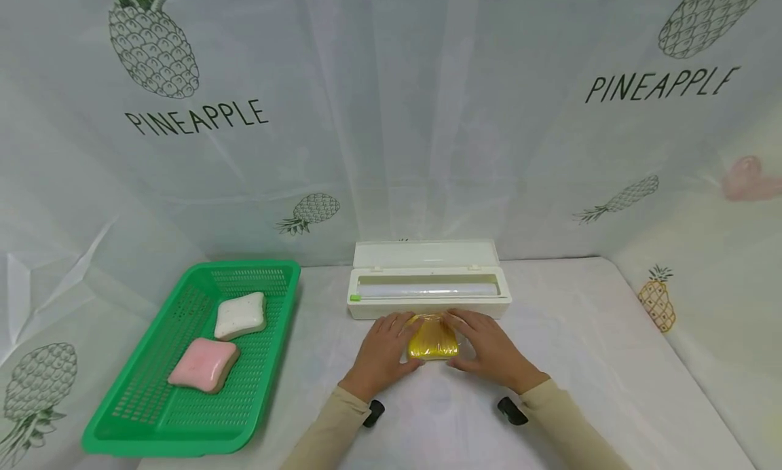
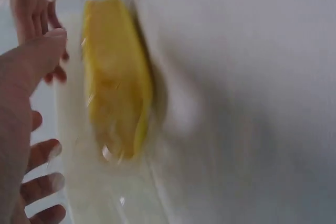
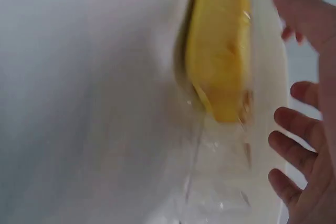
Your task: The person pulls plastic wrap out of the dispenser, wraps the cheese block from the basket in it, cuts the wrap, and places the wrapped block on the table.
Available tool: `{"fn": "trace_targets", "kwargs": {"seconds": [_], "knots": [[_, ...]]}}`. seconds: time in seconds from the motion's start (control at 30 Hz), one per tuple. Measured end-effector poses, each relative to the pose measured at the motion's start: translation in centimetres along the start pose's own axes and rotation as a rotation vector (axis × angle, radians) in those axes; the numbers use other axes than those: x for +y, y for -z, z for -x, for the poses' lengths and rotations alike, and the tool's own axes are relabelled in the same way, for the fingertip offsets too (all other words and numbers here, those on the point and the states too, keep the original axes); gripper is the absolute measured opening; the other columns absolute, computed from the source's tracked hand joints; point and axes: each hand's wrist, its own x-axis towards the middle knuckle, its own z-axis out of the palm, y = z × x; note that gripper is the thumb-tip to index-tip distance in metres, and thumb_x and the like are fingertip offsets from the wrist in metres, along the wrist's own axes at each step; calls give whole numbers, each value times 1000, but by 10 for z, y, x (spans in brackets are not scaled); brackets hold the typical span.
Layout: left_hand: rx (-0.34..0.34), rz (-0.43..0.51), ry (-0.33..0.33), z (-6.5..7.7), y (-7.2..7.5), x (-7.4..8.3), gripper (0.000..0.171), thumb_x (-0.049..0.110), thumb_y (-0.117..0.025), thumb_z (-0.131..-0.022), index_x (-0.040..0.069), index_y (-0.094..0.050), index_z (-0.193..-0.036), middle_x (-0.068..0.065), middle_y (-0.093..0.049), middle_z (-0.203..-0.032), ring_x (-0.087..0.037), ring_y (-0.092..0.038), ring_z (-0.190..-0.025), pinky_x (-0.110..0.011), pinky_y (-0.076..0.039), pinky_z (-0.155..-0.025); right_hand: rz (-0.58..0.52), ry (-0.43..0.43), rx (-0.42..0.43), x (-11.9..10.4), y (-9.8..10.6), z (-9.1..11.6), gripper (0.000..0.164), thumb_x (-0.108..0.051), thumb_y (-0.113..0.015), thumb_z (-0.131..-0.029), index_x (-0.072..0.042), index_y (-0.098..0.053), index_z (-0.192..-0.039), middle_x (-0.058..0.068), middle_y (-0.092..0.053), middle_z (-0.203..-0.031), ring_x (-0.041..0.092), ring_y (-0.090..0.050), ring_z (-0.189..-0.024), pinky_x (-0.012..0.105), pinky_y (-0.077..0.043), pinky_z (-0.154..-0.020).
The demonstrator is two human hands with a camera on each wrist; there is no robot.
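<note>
Soft diffuse light, glints on the yellow block (image 1: 433, 348), dimmer, blurry wrist views

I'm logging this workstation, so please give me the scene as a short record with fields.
centre: yellow bar on the white cloth
wrapping: clear film over the bar, spreading past its ends
left hand: at the bar's left side; firm contact unclear
right hand: at the bar's right side; firm contact unclear
behind bar: white dispenser, lid up, roll inside
far left: green basket
basket contents: white bar, pink bar
</note>
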Motion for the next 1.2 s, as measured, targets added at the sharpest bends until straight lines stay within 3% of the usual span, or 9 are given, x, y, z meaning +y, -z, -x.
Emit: {"fn": "trace_targets", "kwargs": {"seconds": [0.17, 0.43, 0.6, 0.87, 1.2], "knots": [[-41, -66, 18, -1, -12, 13, 83, 62, -78, -88, 19, -53, -155, -2, -55, -155, -24, -53, -140, -40, -43, -116, 52, -3, -52, -7, -12, -2, 91, -41, -91, -80, -3, -52, -153, 14, -54, -155, 36, -51, -141, 58, -43, -113], [-76, -170, 26, 1, -16, 18, 64, 53, -77, -94, 22, -61, -147, 3, -59, -149, -21, -52, -140, -36, -43, -114, 120, -32, -87, -9, -20, -1, 83, -37, -88, -84, -1, -55, -151, 14, -54, -157, 38, -52, -140, 55, -42, -115], [-83, -136, 31, 1, -16, 19, 59, 46, -78, -95, 20, -63, -146, 1, -58, -152, -22, -52, -140, -38, -44, -115, 133, -62, -82, -12, -22, -2, 74, -33, -87, -87, -2, -59, -148, 14, -57, -153, 38, -53, -137, 55, -43, -114], [-71, -82, 6, 1, -15, 15, 49, 27, -75, -97, 18, -64, -143, 0, -58, -153, -24, -51, -143, -40, -41, -118, 190, -63, -56, -21, -22, -3, 73, -43, -88, -84, -3, -65, -141, 10, -65, -138, 36, -57, -129, 54, -46, -108], [-63, -81, -49, 3, -15, 9, 49, 19, -72, -97, 23, -62, -144, 4, -57, -155, -23, -43, -151, -43, -33, -125, 265, -84, -50, -41, -20, -7, 69, -52, -90, -79, -5, -72, -126, 5, -66, -112, 32, -59, -118, 51, -48, -106]]}}
